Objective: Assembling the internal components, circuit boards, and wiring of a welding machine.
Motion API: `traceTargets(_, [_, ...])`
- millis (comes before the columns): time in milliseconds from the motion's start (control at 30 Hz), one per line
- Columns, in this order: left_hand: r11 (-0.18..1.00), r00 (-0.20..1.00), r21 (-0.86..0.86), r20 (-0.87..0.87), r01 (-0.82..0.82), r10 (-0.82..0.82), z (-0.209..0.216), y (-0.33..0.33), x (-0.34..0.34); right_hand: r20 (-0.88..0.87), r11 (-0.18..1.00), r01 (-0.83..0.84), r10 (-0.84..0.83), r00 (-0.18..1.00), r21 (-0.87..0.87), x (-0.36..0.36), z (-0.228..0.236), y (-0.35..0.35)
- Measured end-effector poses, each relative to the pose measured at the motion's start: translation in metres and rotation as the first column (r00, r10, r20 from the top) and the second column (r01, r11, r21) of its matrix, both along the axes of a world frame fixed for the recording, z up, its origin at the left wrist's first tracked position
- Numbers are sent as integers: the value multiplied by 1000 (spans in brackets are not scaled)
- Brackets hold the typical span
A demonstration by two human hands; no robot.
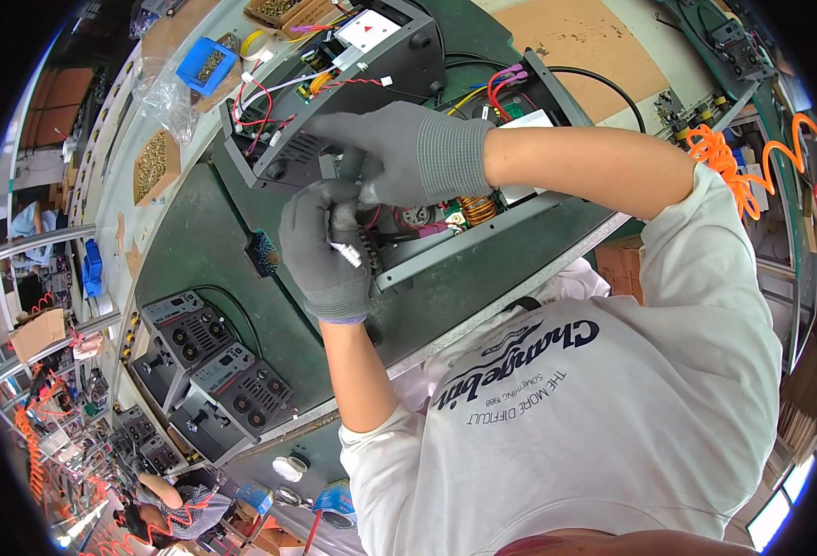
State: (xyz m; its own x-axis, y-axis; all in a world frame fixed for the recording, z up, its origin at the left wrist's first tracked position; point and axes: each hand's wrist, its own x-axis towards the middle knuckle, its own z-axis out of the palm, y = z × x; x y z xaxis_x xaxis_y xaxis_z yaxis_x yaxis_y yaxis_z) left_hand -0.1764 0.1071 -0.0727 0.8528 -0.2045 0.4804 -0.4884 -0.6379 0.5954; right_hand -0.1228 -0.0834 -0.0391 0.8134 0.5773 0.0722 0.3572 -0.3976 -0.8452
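My left hand (323, 243), in a grey work glove, is closed at the near left end of an opened metal device housing (446, 243). A small white plug connector (347, 254) pokes out from its curled fingers. Touching it from above, my right hand (395, 153), gloved alike, reaches over the housing. One right finger stretches left while the others bend in toward the left hand; what lies between them is hidden. Inside the housing sit a copper-wound coil (476, 209), a round fan (416, 216) and a green circuit board (520, 113) with coloured wires.
A second open housing (274, 165) with loose wires stands just beyond my hands. Two finished-looking grey units (242, 394) are at the lower left. A blue bin (207, 67) and a cardboard box (156, 167) hold small screws. An orange coiled hose (728, 171) hangs at right.
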Motion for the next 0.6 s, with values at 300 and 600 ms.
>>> traceTargets(300, [941,959,-248,-225,-229,174,0,-17,-10,317,983,47,12,948,-178,1,-9,-4])
traceTargets(600, [946,961,-247,-230,-212,155,-12,-9,0,307,698,120,149,940,-706,17,-11,7])
